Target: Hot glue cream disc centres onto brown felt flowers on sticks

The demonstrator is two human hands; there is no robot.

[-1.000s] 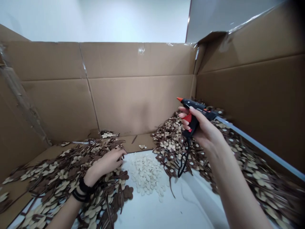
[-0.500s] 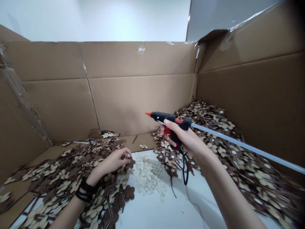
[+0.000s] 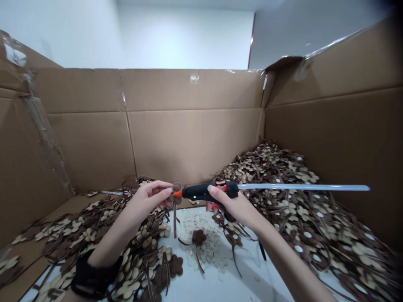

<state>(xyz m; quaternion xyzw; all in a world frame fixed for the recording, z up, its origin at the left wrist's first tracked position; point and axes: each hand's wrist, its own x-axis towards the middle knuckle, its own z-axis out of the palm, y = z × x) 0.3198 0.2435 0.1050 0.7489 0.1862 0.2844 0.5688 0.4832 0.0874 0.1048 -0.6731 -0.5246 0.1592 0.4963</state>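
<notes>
My left hand point(image 3: 150, 197) pinches a brown flower cutout point(image 3: 178, 200) between thumb and fingers, with a thin dark strip hanging below it. In my right hand point(image 3: 228, 203) is a black glue gun point(image 3: 200, 192), held level. Its orange nozzle meets the flower, or nearly so; I cannot tell if they touch. A long translucent glue stick point(image 3: 302, 187) sticks out of the gun's back. Below the hands, another brown flower point(image 3: 199, 237) with a stem strip lies on a heap of small whitish discs point(image 3: 209, 251).
Cardboard walls point(image 3: 189, 134) rise at the back and both sides. Beige and brown flower pieces with strips form a pile point(image 3: 135, 251) on the left. A higher pile point(image 3: 292, 201) on the right shows flowers with white centres. A white board point(image 3: 189, 285) lies beneath.
My right hand has brought the glue gun down and left, to the flower in my left hand. My left hand has risen slightly. A brown flower now lies on the discs.
</notes>
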